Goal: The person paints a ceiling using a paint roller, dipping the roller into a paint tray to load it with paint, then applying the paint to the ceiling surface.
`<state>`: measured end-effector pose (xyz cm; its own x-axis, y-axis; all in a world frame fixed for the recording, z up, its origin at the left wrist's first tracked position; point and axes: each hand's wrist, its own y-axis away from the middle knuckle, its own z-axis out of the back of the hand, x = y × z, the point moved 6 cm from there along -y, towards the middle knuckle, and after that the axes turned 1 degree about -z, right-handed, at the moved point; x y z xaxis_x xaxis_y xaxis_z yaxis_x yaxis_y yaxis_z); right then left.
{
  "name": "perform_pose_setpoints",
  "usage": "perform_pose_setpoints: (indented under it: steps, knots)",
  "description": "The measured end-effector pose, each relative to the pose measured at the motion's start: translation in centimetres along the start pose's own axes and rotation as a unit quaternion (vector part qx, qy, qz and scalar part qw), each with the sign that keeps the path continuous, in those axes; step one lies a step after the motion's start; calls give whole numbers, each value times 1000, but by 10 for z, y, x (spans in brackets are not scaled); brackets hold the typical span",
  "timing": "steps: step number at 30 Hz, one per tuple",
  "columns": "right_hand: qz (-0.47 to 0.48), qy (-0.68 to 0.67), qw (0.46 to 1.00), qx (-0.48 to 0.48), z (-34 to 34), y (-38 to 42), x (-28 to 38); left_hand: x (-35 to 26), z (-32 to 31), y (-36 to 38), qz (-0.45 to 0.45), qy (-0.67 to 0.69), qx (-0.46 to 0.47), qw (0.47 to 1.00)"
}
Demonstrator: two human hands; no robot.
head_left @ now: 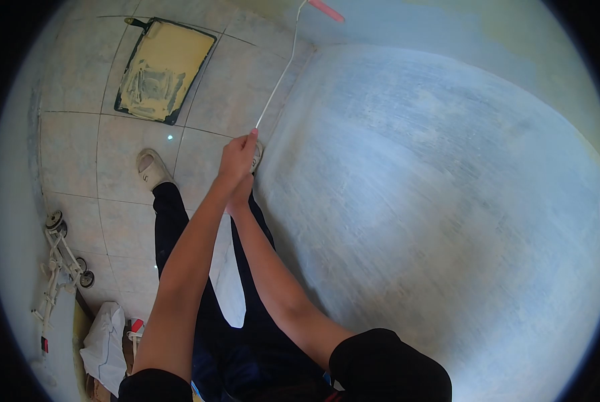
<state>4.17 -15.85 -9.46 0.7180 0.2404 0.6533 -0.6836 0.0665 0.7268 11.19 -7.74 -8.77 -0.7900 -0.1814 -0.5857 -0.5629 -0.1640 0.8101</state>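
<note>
A paint roller with a pink sleeve [326, 9] reaches up to the top of the view on a long, thin, pale rod [278, 86]. The sleeve overlaps the pale blue wall there. My left hand [236, 158] is closed around the lower end of the rod, thumb pointing up along it. Just below it, my right hand [240, 192] is closed too, partly hidden behind my left hand and wrist. The grip inside both hands is covered by the fingers.
A dark-edged tray [168, 53] smeared with cream-coloured paint lies on the tiled floor [72, 157]. The pale wall [407, 201] rises close on my right. A white wheeled frame [62, 258] and a white bag [105, 342] stand at left. My slippered foot [154, 170] is below the tray.
</note>
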Motion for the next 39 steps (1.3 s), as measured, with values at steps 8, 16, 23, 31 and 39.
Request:
perform_pose_setpoints:
  steps: [8, 16, 23, 31, 39]
  knots:
    - [227, 143, 963, -40, 23, 75, 98, -71, 0, 96, -95, 54, 14, 994]
    - [63, -53, 996, 24, -9, 4, 21, -33, 18, 27, -93, -61, -62, 992]
    - [-125, -163, 977, 67, -45, -43, -42, 13, 34, -48, -35, -116, -87, 989]
    - [46, 50, 996, 60, -16, -5, -2, -18, 25, 9, -64, -48, -74, 994]
    - [104, 31, 994, 27, 49, 63, 55, -63, -12, 94, -106, 21, -31, 994]
